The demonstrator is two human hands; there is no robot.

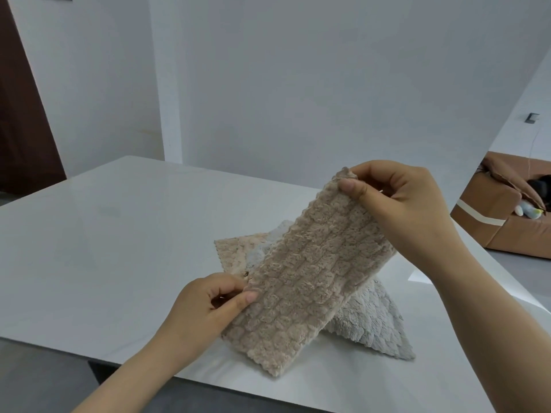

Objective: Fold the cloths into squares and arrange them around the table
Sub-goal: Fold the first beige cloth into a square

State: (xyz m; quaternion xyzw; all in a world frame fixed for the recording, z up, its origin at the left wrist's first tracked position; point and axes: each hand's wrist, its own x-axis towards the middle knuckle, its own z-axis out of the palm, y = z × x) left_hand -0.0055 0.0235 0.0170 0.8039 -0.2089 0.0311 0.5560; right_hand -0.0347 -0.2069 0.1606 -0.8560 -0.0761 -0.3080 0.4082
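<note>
A beige fluffy cloth [310,272], folded into a long strip, is held tilted above the white table [119,248]. My right hand [399,204] pinches its upper far corner. My left hand [208,305] pinches its left edge lower down. Under it lies a small pile of cloths: a pale peach cloth [235,248] at the back left and a grey cloth [375,326] sticking out at the front right. The strip hides most of the pile.
The table's near edge runs across the bottom of the view, with grey floor [38,380] below it. A white wall stands behind the table. A brown sofa [507,222] sits at the far right, a dark door [21,114] at the left.
</note>
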